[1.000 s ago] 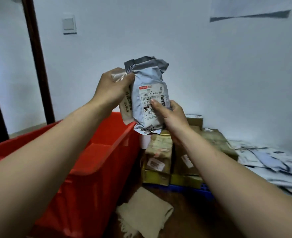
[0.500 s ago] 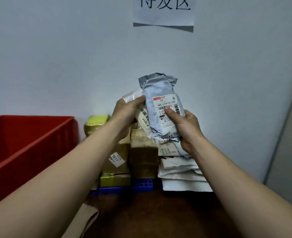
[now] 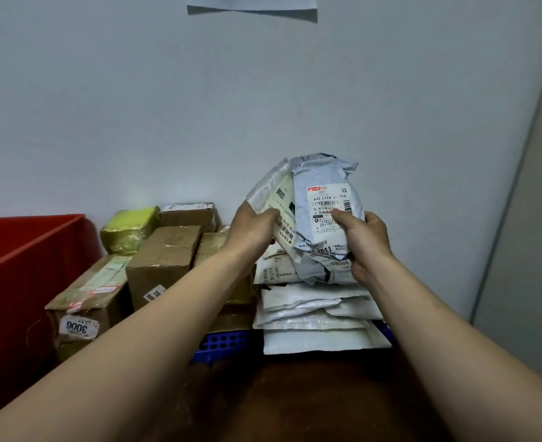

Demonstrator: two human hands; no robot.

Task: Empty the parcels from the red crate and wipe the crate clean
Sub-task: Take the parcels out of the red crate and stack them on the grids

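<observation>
My left hand (image 3: 253,227) grips a white parcel bag (image 3: 276,199) by its lower left side. Beside it my right hand (image 3: 363,239) holds a grey parcel bag (image 3: 323,186) with a printed label, thumb on the label. Both bags are upright, pressed together, just above a stack of white mail bags (image 3: 314,317). The red crate (image 3: 24,260) stands at the left edge; only its right wall and a bit of its inside show.
Brown cardboard boxes (image 3: 164,253) and a yellow-wrapped parcel (image 3: 129,229) lie between the crate and the mail bags, on a blue plastic pallet (image 3: 221,342). A white wall with a paper sign (image 3: 250,6) is right behind. Dark brown floor lies in front.
I have turned right, away from the crate, carrying both bags over to the pile of mail bags and lowering them toward its top.
</observation>
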